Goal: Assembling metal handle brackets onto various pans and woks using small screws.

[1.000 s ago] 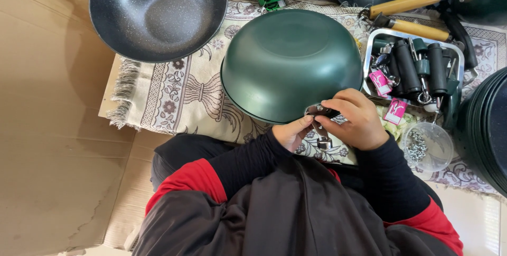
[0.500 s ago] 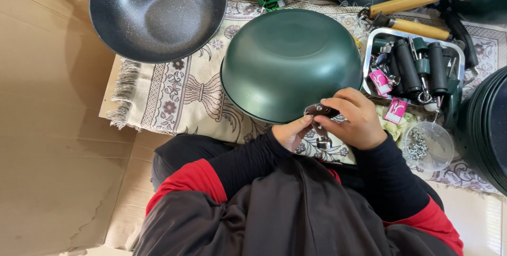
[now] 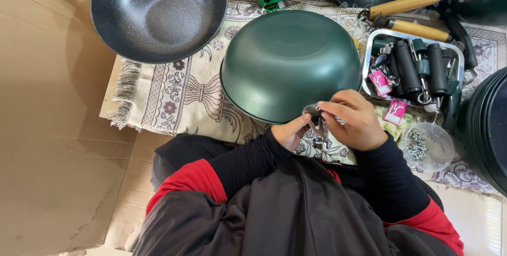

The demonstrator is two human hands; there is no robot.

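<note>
A dark green pan (image 3: pixel 288 60) lies upside down on a patterned cloth (image 3: pixel 185 95) in front of me. At its near rim, both hands meet on a small metal handle bracket (image 3: pixel 314 112). My left hand (image 3: pixel 290 132) pinches the bracket from below. My right hand (image 3: pixel 355 119) grips it from above, with a thin metal tool (image 3: pixel 319 134) hanging down between the hands. The bracket's joint with the pan is partly hidden by my fingers.
A speckled black wok (image 3: pixel 156 13) sits at the upper left. A metal tray (image 3: pixel 372 42) of black handles and pink tags stands on the right. A clear cup of screws (image 3: pixel 426 145), wooden-handled pans (image 3: pixel 406 3) and stacked dark pans (image 3: pixel 486 129) surround it. Cardboard (image 3: pixel 47 129) covers the floor.
</note>
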